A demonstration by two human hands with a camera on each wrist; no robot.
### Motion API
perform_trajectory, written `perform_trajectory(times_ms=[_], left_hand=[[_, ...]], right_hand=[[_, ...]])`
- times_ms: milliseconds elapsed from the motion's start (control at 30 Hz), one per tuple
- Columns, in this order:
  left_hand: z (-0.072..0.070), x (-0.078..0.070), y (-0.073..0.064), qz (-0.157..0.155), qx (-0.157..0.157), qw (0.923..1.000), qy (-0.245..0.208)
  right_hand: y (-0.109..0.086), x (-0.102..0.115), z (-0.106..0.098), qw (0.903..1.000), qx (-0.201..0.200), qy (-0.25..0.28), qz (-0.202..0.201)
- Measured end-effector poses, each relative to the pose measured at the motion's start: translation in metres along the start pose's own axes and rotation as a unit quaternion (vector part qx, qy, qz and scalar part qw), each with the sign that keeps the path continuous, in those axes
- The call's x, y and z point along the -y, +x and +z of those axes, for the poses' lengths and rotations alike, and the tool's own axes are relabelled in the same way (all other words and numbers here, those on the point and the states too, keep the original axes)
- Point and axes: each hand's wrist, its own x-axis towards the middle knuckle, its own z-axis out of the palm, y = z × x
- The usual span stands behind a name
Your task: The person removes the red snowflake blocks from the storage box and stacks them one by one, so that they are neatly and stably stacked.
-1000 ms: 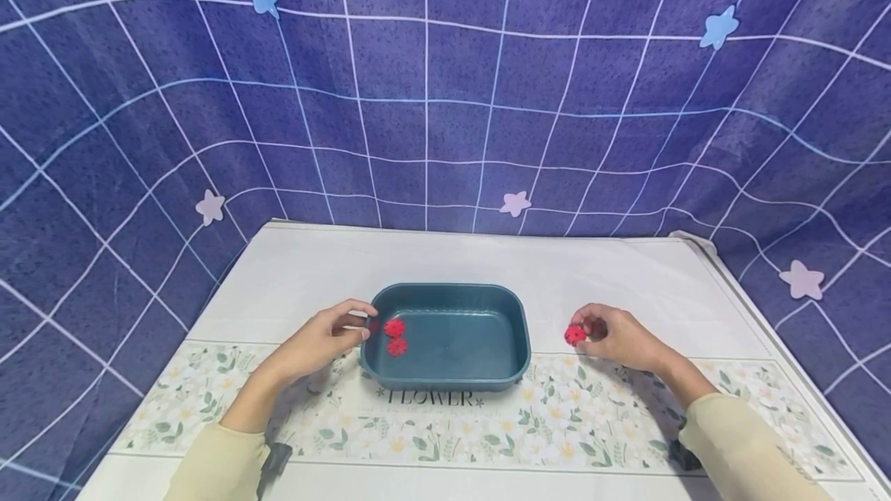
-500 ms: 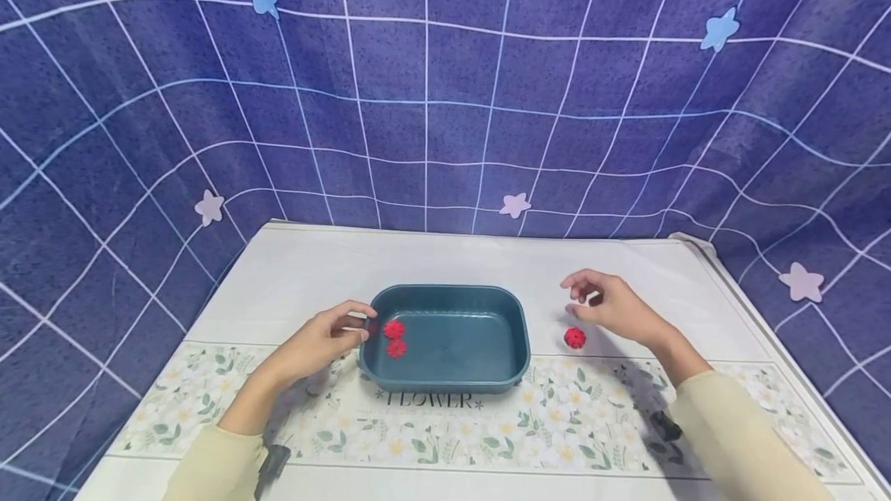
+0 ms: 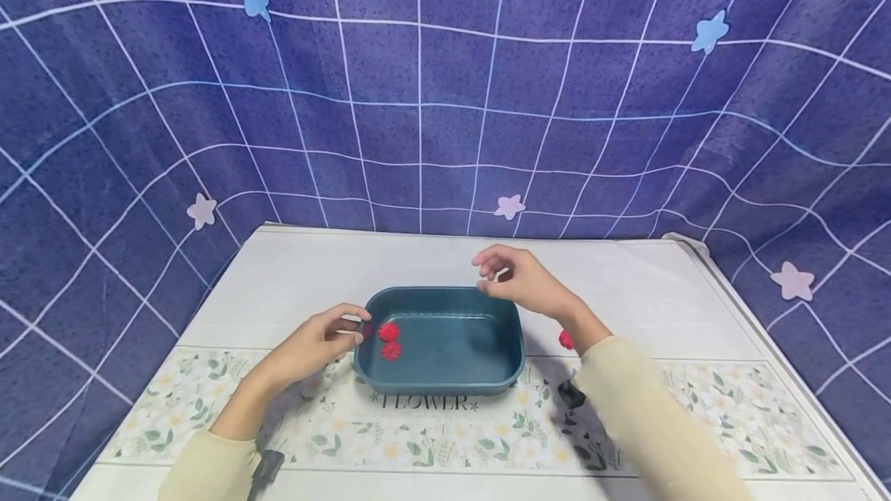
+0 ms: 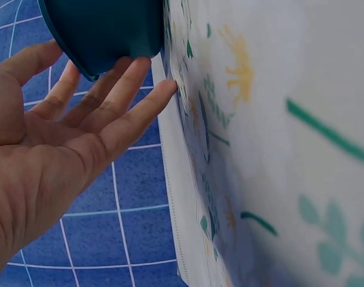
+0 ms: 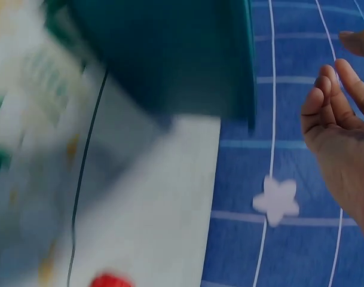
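Observation:
My left hand (image 3: pixel 313 342) is at the left end of a dark teal tub (image 3: pixel 445 388). In the left wrist view its fairly straight fingers (image 4: pixel 119 98) and thumb touch the tub's outer wall and rim (image 4: pixel 110 30). Two small red flower-shaped pieces, one (image 3: pixel 389 332) just behind the other (image 3: pixel 391 351), lie inside near the left wall. My right hand (image 3: pixel 525 281) hovers over the tub's back right corner, fingers loosely bent and nothing between them. A third red piece (image 3: pixel 566 339) sits on the table right of the tub, partly covered by the right forearm.
A white table cover (image 3: pixel 299 269) with a floral band (image 3: pixel 390 439) lies under everything. Behind and around it hangs a blue gridded curtain (image 3: pixel 390 138) with star shapes. Dark wrist-worn devices, one at the left sleeve (image 3: pixel 267 470), hang close over the table.
My right hand has let go of the red piece on the right, lifted, and moved left over the tub. The left hand has stayed at the tub's end.

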Motion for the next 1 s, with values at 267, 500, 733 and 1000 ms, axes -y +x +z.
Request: perform_trajectory(times_ms=[267,500,733,1000], left_hand=[[0.002,0.001,0.001,-0.002,0.0,1.0,-0.005],[0.001,0.0,0.001,-0.005,-0.002,1.0,0.002],[0.001,0.0,0.0,-0.009,-0.006,0.9999,0.007],[0.001,0.003,0.002,-0.009,-0.007,0.9999,0.006]], right_hand=[[0.025,0.014,0.033,0.9988,0.045,-0.004,-0.018],[0.035,0.014,0.053,0.9983,0.056,0.015,-0.011],[0.041,0.017,0.069,0.9976,0.067,0.014,0.006],[0.051,0.023,0.099,0.9961,0.085,0.022,0.008]])
